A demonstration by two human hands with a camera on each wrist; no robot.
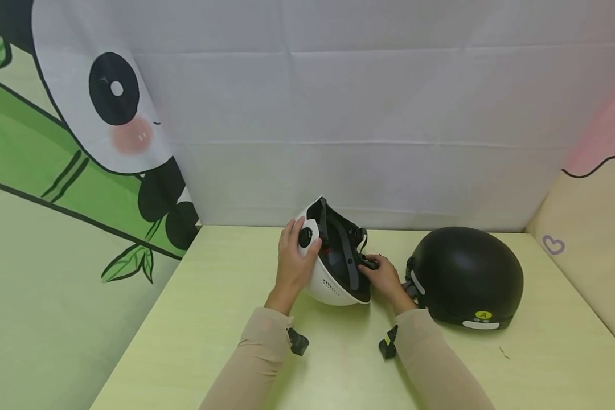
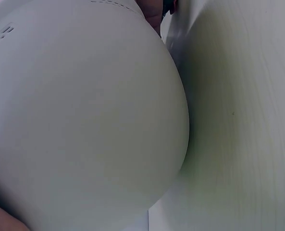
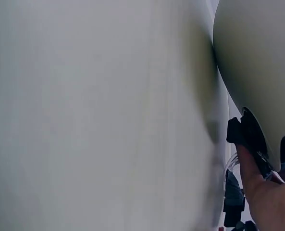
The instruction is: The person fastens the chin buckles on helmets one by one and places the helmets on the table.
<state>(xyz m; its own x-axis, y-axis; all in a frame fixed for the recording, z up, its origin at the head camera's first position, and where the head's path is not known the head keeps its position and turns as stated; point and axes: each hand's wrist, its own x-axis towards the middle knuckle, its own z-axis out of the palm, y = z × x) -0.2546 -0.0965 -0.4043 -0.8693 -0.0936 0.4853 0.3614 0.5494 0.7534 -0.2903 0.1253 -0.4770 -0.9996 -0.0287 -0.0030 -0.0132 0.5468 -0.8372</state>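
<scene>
My left hand grips the white helmet by its side, thumb at the rim; my right hand pinches a dark strap piece. The white helmet tilts just left of the black helmet. I'd expect a light, stiff, slick shell, best held by the rim. The table's back edge runs behind the black helmet; more room lies well left of it.

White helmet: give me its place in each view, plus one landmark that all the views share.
Head: white helmet just below and right of centre, left of the black helmet.
Left wrist: it fills the left and centre.
Right wrist: part of it shows at the upper right.
Shared landmark: the pale tabletop, along the right in left wrist, left and centre in right wrist.
</scene>
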